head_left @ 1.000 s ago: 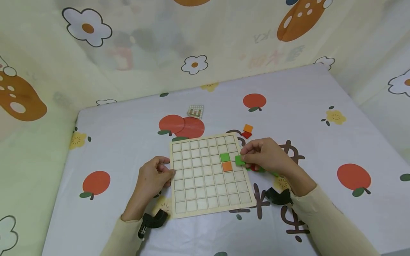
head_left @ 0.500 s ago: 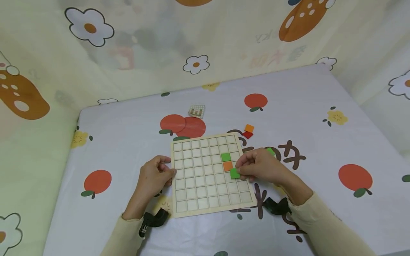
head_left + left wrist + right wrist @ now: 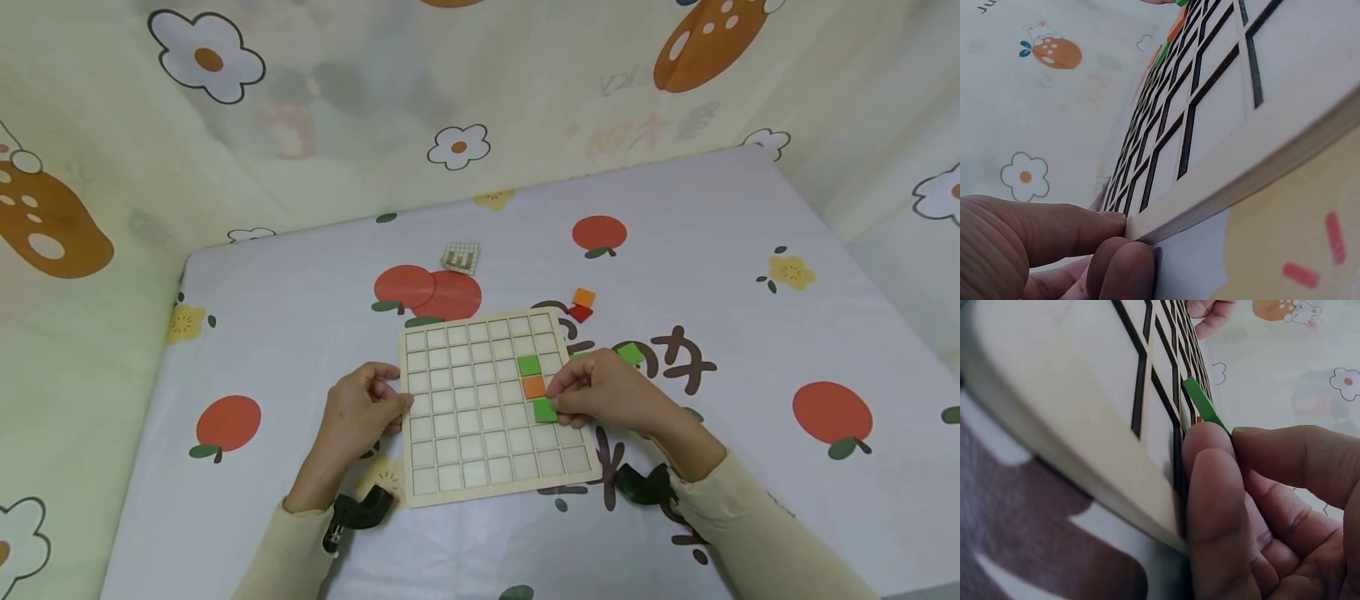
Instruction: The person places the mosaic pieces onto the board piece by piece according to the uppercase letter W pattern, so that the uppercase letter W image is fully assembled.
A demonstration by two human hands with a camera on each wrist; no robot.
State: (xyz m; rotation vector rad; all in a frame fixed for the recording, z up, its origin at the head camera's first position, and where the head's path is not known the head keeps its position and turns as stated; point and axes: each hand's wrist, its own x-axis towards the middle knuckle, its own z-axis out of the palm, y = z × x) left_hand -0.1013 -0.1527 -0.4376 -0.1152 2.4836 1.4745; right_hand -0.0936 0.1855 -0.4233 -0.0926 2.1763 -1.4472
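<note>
A wooden grid board (image 3: 465, 454) of square cells lies on the table. My left hand (image 3: 360, 408) pinches its left edge, thumb and fingers at the frame in the left wrist view. My right hand (image 3: 606, 387) pinches a green square tile (image 3: 543, 411) between thumb and fingers over the board's right side. In the right wrist view this green tile (image 3: 1204, 403) is tilted over the cells, the fingers close to the board's edge. Set in one column are another green tile (image 3: 528, 365) and, just below it, an orange tile (image 3: 533, 387); the held tile is below the orange one.
Beyond the board lies a small card (image 3: 460, 258) with a printed grid pattern. A loose orange tile (image 3: 583, 297) and a red tile (image 3: 581, 313) lie past the upper right corner. Near my right hand is a loose green tile (image 3: 631, 353), with others partly hidden.
My right hand has carried the green tile from the board's right edge down and left, to below the orange tile. My left hand has stayed at the left edge.
</note>
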